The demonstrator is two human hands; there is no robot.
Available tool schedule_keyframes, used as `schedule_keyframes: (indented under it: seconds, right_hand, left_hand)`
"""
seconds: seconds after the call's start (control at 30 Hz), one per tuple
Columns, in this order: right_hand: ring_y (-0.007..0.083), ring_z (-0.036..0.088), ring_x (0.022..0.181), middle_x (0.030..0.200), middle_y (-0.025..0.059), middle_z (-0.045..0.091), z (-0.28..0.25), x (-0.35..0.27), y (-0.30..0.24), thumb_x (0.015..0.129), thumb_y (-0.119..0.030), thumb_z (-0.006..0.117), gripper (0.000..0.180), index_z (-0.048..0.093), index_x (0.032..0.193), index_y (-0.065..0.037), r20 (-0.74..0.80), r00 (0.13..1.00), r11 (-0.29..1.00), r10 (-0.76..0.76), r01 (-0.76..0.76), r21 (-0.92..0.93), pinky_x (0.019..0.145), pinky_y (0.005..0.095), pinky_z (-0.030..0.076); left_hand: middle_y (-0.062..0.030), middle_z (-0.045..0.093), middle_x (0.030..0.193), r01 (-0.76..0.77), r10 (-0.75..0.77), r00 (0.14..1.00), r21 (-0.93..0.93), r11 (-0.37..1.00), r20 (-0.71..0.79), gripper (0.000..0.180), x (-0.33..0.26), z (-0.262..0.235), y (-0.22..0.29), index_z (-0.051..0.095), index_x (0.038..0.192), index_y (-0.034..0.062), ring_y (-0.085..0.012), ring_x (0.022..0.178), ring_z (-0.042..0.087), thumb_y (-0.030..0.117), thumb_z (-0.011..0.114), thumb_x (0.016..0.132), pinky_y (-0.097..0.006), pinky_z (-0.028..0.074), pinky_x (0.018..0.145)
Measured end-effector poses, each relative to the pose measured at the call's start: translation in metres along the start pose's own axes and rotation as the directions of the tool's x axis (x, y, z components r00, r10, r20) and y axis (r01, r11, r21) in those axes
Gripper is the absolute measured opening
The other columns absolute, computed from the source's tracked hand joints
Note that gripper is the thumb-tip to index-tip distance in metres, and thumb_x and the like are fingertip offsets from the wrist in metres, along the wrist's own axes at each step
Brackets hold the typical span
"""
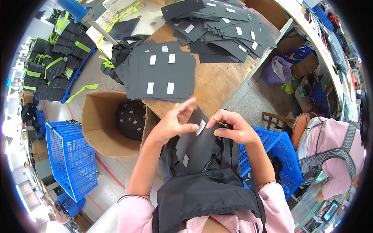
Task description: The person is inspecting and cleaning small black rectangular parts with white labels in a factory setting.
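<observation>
A dark grey fabric panel [190, 145] with white patches lies over my lap, on the black apron [210, 194]. My left hand [176, 122] is at its upper left side, fingers apart, the thumb stretched toward a curled white patch [201, 127]. My right hand [235, 128] is closed at the panel's right side, its index fingertip beside that same patch. A small dark metal tool [222, 124], seemingly thread snips, shows between its fingers, mostly hidden. Just beyond my hands, a stack of grey panels [161, 72] with white patches rests on the wooden table [213, 81].
Another heap of grey panels [221, 29] covers the table's far side. A cardboard box [103, 124] with dark pieces inside stands at the left, near a blue crate [74, 159]. Blue baskets [283, 155] are at my right, beside a person in pink [334, 151].
</observation>
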State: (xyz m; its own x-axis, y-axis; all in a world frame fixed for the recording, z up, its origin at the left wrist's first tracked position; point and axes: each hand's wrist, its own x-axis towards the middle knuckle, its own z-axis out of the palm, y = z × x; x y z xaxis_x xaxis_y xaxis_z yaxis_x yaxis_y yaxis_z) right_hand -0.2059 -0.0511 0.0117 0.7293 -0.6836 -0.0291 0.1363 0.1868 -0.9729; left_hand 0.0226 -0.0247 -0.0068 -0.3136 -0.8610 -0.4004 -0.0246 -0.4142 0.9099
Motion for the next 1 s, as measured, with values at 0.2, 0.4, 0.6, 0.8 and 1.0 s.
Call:
schedule_keyframes:
  seconds: [0.2,0.4,0.6,0.8,1.0]
  right_hand:
    - [0.012,0.056,0.084,0.091,0.0039,0.06,-0.009,0.002,-0.004,0.078,-0.001,0.061,0.02,0.058,0.097,-0.002,0.04,0.999,0.998,0.037,-0.035,-0.042,0.074,0.0262,0.043]
    - [0.0209,0.057,0.067,0.091,0.0087,0.055,0.023,-0.003,0.013,0.074,-0.008,0.068,0.033,0.057,0.105,-0.007,-0.433,0.855,0.603,-0.287,-0.19,-0.775,0.06,0.0315,0.047]
    - [0.0219,0.054,0.059,0.085,0.0076,0.054,0.04,-0.024,0.014,0.067,-0.006,0.072,0.036,0.06,0.101,-0.008,-0.283,0.808,0.45,-0.517,-0.025,-0.893,0.051,0.0298,0.044]
    - [0.0234,0.055,0.062,0.082,0.0078,0.054,0.033,-0.019,0.016,0.067,-0.006,0.071,0.033,0.06,0.098,-0.007,-0.258,0.823,0.421,-0.507,-0.024,-0.907,0.054,0.0316,0.044]
    - [0.0229,0.055,0.06,0.078,0.0069,0.054,0.033,-0.021,0.016,0.066,-0.006,0.072,0.032,0.061,0.096,-0.006,-0.203,0.827,0.365,-0.525,0.003,-0.931,0.052,0.0316,0.044]
  left_hand:
    - [-0.0072,0.057,0.111,0.121,-0.033,0.97,-0.36,0.925,0.24,0.076,0.005,0.0,0.015,0.043,0.13,-0.0003,-0.0158,0.101,0.054,0.015,0.08,0.065,-0.028,0.04,0.091]
    - [-0.005,0.063,0.09,0.151,-0.173,0.985,-0.394,0.907,-0.02,0.032,-0.01,0.017,0.006,0.061,0.102,-0.0015,-0.0109,0.081,0.06,0.015,0.073,0.076,-0.025,0.048,0.075]
    - [-0.0026,0.062,0.086,0.097,-0.139,0.988,-0.432,0.897,-0.066,0.025,-0.013,0.024,0.003,0.06,0.094,0.0007,-0.0084,0.077,0.057,0.021,0.068,0.083,-0.023,0.046,0.07]
    - [-0.0008,0.06,0.082,0.045,-0.09,0.991,-0.395,0.917,-0.095,0.021,-0.016,0.03,0.006,0.06,0.091,0.0022,-0.007,0.074,0.054,0.021,0.066,0.085,-0.022,0.045,0.067]
    - [-0.0008,0.06,0.08,0.056,-0.104,0.989,-0.395,0.917,-0.103,0.018,-0.019,0.029,0.005,0.06,0.088,0.0023,-0.0072,0.073,0.055,0.019,0.066,0.085,-0.023,0.045,0.067]
